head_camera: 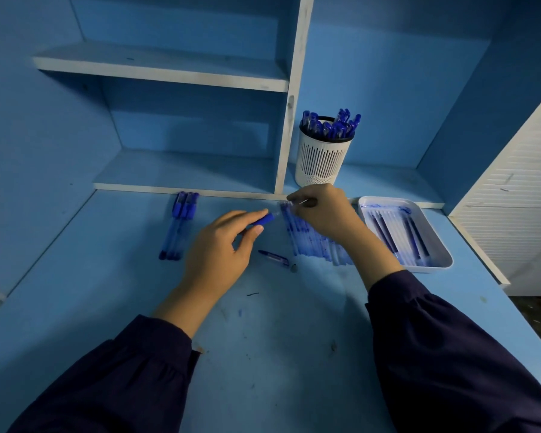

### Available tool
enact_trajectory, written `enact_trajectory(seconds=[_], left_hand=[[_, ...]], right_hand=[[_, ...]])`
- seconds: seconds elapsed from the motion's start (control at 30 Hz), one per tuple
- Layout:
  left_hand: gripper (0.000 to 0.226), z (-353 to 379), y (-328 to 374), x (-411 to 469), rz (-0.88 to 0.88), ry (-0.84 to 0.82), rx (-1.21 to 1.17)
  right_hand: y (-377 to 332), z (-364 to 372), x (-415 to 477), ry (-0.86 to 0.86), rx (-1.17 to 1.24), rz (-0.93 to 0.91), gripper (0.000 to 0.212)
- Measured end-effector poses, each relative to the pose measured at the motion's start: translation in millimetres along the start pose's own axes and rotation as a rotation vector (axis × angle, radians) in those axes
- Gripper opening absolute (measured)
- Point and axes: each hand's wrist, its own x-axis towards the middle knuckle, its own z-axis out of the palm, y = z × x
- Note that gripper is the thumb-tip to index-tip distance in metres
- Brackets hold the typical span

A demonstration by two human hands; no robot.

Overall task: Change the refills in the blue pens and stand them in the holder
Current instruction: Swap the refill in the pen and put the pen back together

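Mid-swap, we'd say. The left hand [219, 245] pinches a clear plastic pen barrel with a blue end [264, 219] between thumb and fingertips, pointing it toward the right. The right hand [324, 210] has its fingertips pressed together on what looks like a thin refill with a metal tip [303, 201], over the far end of the row of blue-inked refills [306, 242] on the blue table [263, 339].

To do this well, we'd lift one refill only, line it up with the barrel mouth and feed it in straight without bending. The barrel is clear and blurred, so we cannot tell where its mouth is.

- **Holder:** the white slotted round holder [322, 160] stands at the back, just behind the right hand, already packed with blue pens [341, 126].
- **Pens waiting:** three capped blue pens [178, 226] lie to the left, likely waiting their turn.
- **Tray:** the white plastic tray [384, 200] at right holds more refills, spent-looking.
- **In the way:** a loose blue pen tip piece [274, 257] lies near the left hand and could easily be knocked. The right forearm hides part of the row.
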Motion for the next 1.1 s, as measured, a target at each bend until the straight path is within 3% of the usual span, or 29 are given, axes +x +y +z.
enact_trajectory(seconds=[0.3, 0.5, 0.9, 1.1], left_hand=[[0.026, 24, 4, 14, 0.103, -0.083, -0.050], [0.025, 38, 6, 28, 0.118, -0.095, -0.085], [0.026, 38, 8, 24, 0.159, -0.169, -0.040], [0.027, 39, 5, 23, 0.153, -0.156, -0.047]], right_hand=[[57, -78, -43, 0.164, -0.115, 0.144, 0.017], [85, -91, -57, 0.107, -0.275, 0.293, 0.016], [90, -84, -57, 0.097, -0.251, 0.283, 0.015], [88, -84, -60, 0.169, -0.083, 0.342, 0.033]])
